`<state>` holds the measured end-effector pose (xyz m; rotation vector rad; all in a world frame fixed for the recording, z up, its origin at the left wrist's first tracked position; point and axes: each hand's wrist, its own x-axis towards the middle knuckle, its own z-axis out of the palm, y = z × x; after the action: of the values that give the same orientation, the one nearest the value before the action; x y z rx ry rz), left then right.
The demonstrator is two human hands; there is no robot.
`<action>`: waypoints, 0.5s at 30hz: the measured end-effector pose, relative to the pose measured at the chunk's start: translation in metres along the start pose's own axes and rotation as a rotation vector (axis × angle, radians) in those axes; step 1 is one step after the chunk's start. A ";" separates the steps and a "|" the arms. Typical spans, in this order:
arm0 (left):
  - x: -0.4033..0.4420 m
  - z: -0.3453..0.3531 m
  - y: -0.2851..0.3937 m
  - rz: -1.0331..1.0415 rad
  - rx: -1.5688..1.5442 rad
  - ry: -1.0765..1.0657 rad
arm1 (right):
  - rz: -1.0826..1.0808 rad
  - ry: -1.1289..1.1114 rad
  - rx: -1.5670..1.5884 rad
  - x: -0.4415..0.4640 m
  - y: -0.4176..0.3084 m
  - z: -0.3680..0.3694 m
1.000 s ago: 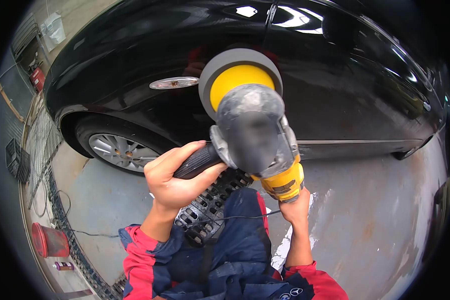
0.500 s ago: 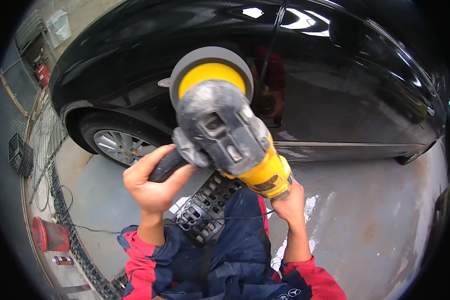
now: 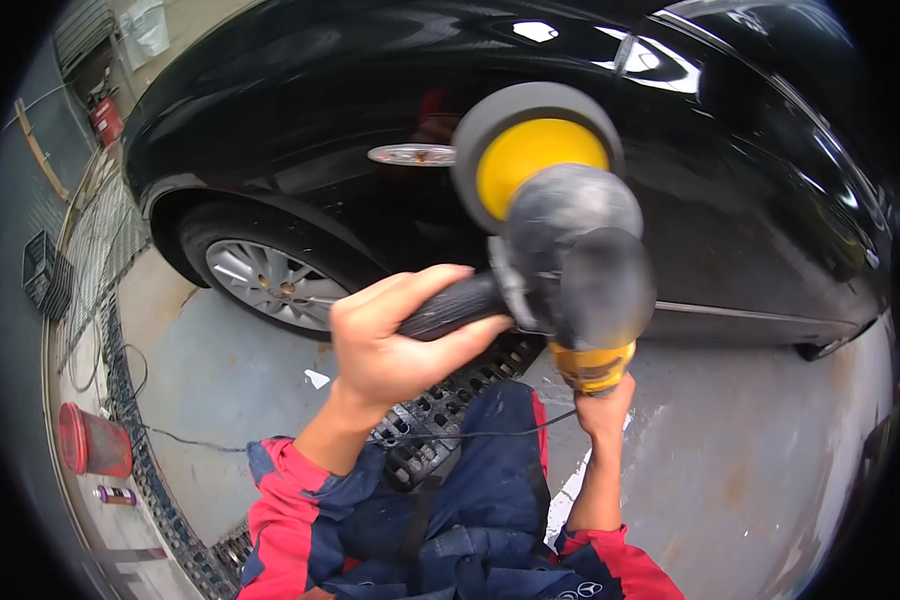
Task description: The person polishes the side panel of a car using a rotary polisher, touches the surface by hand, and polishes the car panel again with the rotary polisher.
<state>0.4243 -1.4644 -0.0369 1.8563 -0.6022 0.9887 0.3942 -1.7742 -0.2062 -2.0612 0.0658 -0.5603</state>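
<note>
A yellow and black power polisher [image 3: 575,215] with a grey foam pad [image 3: 470,150] is held up in front of a black car [image 3: 350,110]. My left hand [image 3: 385,335] is wrapped round its black side handle. Lower down, my right hand [image 3: 603,405] grips the yellow rear body, with its fingers partly hidden. The pad lies over the side panel near the oval side marker light [image 3: 410,155]; whether it touches the paint I cannot tell. A dark power cord [image 3: 480,433] runs from the polisher across my legs.
A silver-rimmed front wheel [image 3: 270,285] is at the left. On the floor by the wall are a red bucket [image 3: 95,440], a purple can [image 3: 117,495] and a black crate [image 3: 45,275]. A slotted black floor grate [image 3: 420,460] runs beneath me.
The polisher and both hands have moved to the right, and the tool has turned more upright. More of the side marker light shows now. Both hands keep their grip.
</note>
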 end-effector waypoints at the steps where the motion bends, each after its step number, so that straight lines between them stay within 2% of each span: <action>1: 0.006 0.003 0.001 0.033 -0.014 -0.010 | 0.020 0.033 0.041 -0.002 0.009 0.002; 6: 0.031 0.001 -0.006 0.095 -0.016 -0.073 | -0.025 0.163 0.013 0.022 0.006 0.023; 11: 0.047 -0.032 -0.022 0.105 -0.005 -0.058 | -0.046 0.119 0.058 0.049 -0.021 0.047; 13: 0.043 -0.051 -0.024 -0.094 -0.069 -0.010 | -0.117 0.054 -0.052 0.055 -0.050 0.056; 15: 0.032 -0.075 -0.043 -0.145 -0.054 0.033 | -0.246 0.100 -0.046 0.060 -0.080 0.069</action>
<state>0.4455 -1.3786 -0.0121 1.8053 -0.4639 0.8970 0.4622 -1.6920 -0.1478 -2.0998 -0.1193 -0.8193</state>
